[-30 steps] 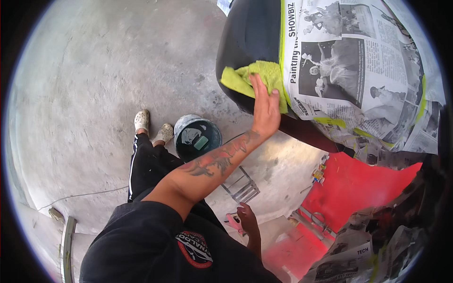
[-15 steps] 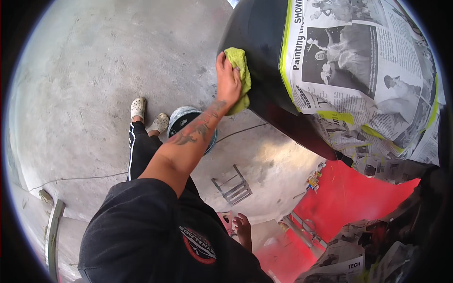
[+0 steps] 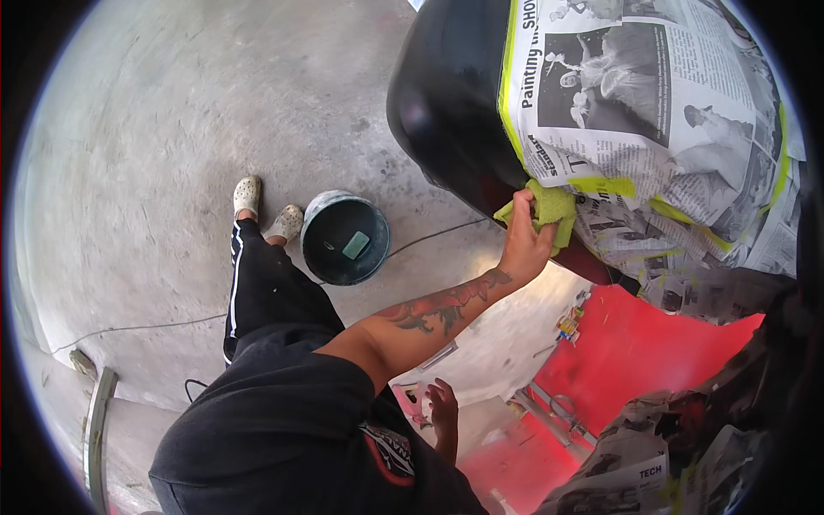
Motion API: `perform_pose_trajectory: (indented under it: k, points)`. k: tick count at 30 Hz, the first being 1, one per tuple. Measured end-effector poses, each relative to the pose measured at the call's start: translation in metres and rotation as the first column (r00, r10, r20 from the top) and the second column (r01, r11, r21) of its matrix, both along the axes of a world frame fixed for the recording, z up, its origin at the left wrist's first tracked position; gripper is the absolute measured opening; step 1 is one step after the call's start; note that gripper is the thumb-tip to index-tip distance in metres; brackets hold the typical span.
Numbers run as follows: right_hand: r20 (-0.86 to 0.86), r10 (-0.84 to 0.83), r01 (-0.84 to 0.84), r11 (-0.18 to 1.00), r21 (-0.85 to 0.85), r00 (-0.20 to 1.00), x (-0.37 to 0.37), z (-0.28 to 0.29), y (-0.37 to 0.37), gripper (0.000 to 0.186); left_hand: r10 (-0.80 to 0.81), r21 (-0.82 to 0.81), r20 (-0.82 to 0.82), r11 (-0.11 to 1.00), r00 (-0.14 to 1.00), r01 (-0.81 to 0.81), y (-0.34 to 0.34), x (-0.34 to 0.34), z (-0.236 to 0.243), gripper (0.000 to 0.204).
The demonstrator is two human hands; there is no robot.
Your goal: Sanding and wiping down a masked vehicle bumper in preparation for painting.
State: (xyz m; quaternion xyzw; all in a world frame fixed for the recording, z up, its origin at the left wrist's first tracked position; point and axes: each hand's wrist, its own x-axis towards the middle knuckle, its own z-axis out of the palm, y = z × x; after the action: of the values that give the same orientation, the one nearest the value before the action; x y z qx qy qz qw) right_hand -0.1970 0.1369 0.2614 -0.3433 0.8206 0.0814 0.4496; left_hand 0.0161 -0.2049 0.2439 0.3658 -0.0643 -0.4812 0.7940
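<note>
My left hand (image 3: pixel 525 245) grips a yellow-green cloth (image 3: pixel 554 206) and presses it against the lower edge of a glossy black curved panel (image 3: pixel 451 94). The cloth lies bunched under the fingers, beside the newspaper masking (image 3: pixel 601 81) that covers the rest of the body, edged with yellow-green tape (image 3: pixel 506 81). Low in the view, by my black shirt, my right hand (image 3: pixel 443 414) hangs with its fingers loosely bent and apart, and nothing shows in it.
A dark bucket (image 3: pixel 373 219) with a pale green block (image 3: pixel 355 245) in it stands on the concrete floor (image 3: pixel 154 129) near my feet. A cable (image 3: pixel 433 234) runs behind it. Right of my arm are a red surface (image 3: pixel 635 343) and a metal frame (image 3: pixel 558 421).
My left hand has slid the cloth down and to the right along the black panel, toward the newspaper's lower corner. The bucket now shows fully. My right hand has barely moved.
</note>
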Motion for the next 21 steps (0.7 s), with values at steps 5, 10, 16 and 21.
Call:
perform_pose_trajectory:
  k: [5,10,16,21]
  points:
    - [0.034,-0.159,0.160,0.987,-0.017,0.987,-0.020,-0.006,0.043,0.044,0.117,0.035,-0.090,0.993,0.989,-0.114,0.023,0.019,-0.038,0.041]
    - [0.088,-0.080,0.071,0.992,0.107,0.993,-0.027,-0.018,0.088,0.046,0.333,0.265,0.163,0.892,0.929,-0.366,-0.015,0.129,-0.105,0.037]
    - [0.036,-0.132,0.124,0.979,0.162,0.991,-0.028,-0.008,0.077,0.048,0.038,0.374,0.554,0.881,0.832,-0.289,-0.035,0.167,-0.156,0.044]
    - [0.009,-0.111,0.109,0.988,0.108,0.994,-0.001,0.005,0.011,0.051,0.168,0.605,-0.068,0.791,0.983,-0.093,-0.003,0.020,-0.146,0.060]
